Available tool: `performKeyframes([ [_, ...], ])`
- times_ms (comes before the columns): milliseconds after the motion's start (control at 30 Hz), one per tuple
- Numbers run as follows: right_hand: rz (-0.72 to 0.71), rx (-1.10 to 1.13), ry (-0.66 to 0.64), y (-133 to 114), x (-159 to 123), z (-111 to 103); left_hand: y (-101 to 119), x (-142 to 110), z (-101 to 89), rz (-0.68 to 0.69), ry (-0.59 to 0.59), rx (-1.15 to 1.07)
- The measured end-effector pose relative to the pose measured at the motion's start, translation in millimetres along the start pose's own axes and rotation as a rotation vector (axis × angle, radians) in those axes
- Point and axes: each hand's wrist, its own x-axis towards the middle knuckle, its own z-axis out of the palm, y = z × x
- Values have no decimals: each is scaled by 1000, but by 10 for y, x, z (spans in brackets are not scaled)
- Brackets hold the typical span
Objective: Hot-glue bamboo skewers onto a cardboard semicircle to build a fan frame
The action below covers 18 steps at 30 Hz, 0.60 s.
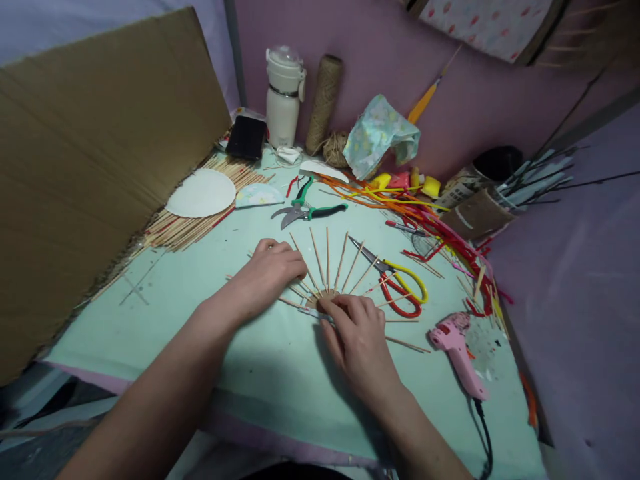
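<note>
Thin wooden sticks (327,257) spread like a fan from a small brown hub (327,297) on the table. My left hand (273,270) lies over the fan's left side, fingers bent together with the tips at a stick; the exact grip is partly hidden. My right hand (356,327) bends its fingers over the hub, the fingertips pressing there and the thumb tucked below. A slim printed strip (313,311) lies under the hub, partly covered by that hand. Scissors with red and yellow handles (400,287) lie under the right-hand sticks.
Green-handled pruning shears (303,212) lie beyond the fan. A pink glue gun (460,353) with a cord is at the right. A white paper oval (201,193) tops a stick pile at the left, beside a cardboard panel (110,147). Coloured pipe cleaners (400,207), a bottle (283,100) stand behind.
</note>
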Motion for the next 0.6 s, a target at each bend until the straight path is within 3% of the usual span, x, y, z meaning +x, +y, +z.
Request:
performKeyframes([
  [600, -2, 59, 28, 15, -49, 80, 13, 40, 29, -12, -49, 54],
])
